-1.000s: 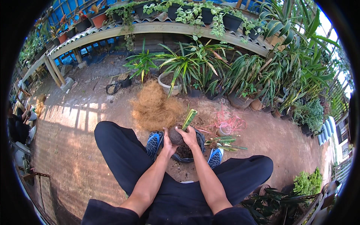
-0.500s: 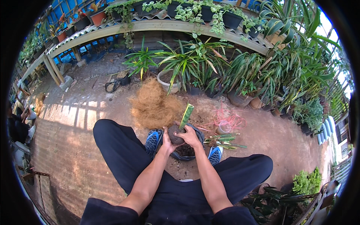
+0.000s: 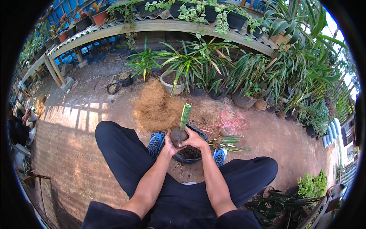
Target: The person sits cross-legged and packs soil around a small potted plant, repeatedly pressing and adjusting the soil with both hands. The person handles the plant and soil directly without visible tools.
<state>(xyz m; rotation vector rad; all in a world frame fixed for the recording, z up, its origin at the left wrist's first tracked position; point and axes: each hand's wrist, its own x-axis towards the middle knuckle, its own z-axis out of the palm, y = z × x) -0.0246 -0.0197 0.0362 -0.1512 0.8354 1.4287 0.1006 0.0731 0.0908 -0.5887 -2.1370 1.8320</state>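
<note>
Between my two hands is a dark, round ball of soil (image 3: 178, 136), held above a black plastic bag (image 3: 197, 157) with loose soil in it. A cut snake plant leaf (image 3: 185, 116), green with pale edges, stands up out of the ball. My left hand (image 3: 168, 144) cups the ball's left side, fingers curved against it. From the right, my right hand (image 3: 194, 139) wraps it, its thumb pressed to the near side. The ball's underside and some fingertips are hidden. More snake plant leaf pieces (image 3: 230, 143) lie on the ground right of the bag.
A heap of brown coconut fibre (image 3: 156, 108) lies beyond my left shoe (image 3: 155, 144). Pink plastic string (image 3: 237, 121) is tangled beside a clear plastic cup (image 3: 227, 129). Potted plants (image 3: 196, 65) line the back under a shelf (image 3: 164, 26). Another person (image 3: 21, 128) sits at far left.
The soil ball has turned slightly between my hands, and the leaf has shifted left and become more upright. My right hand's fingers have moved round the ball, the thumb now lower.
</note>
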